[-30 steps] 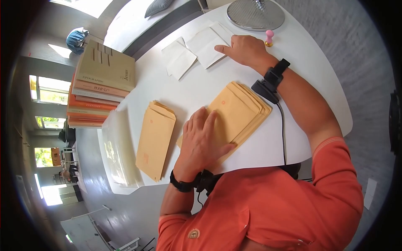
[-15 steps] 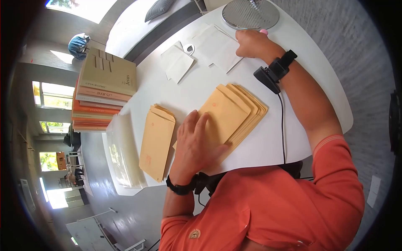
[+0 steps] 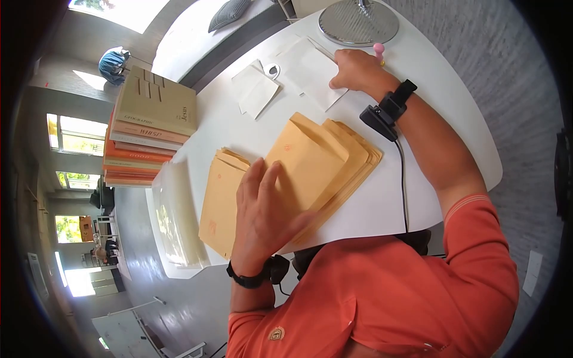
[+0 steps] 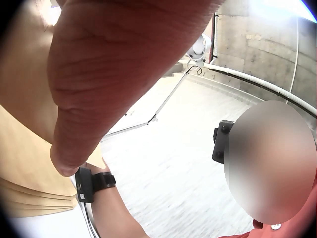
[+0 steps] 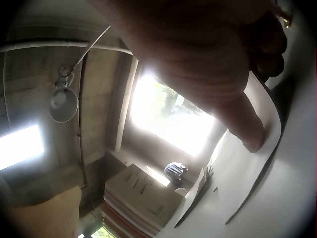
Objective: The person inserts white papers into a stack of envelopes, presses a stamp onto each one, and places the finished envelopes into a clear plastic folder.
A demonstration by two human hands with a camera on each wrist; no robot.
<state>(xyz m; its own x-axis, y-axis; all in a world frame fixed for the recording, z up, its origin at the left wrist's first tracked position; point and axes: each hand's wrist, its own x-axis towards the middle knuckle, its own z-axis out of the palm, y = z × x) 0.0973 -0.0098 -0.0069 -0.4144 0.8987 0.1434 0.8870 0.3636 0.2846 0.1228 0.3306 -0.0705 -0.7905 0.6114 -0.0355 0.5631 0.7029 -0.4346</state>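
Left hand [image 3: 258,216] has shifted the top envelope [image 3: 305,164] leftward.

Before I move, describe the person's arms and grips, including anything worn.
The left grip and right grip are ungloved. Both arms wear short red sleeves; pale stitching edges the right one. Each wrist wears a black strap with a boxy black device, and a black cable runs from the right device.

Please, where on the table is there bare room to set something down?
Bare table shows between right forearm and right edge; between envelopes and cable; and between books, papers and envelopes. Crowded: around the left hand, among envelopes; at the far side, where right hand, papers, stamp and round base sit close.
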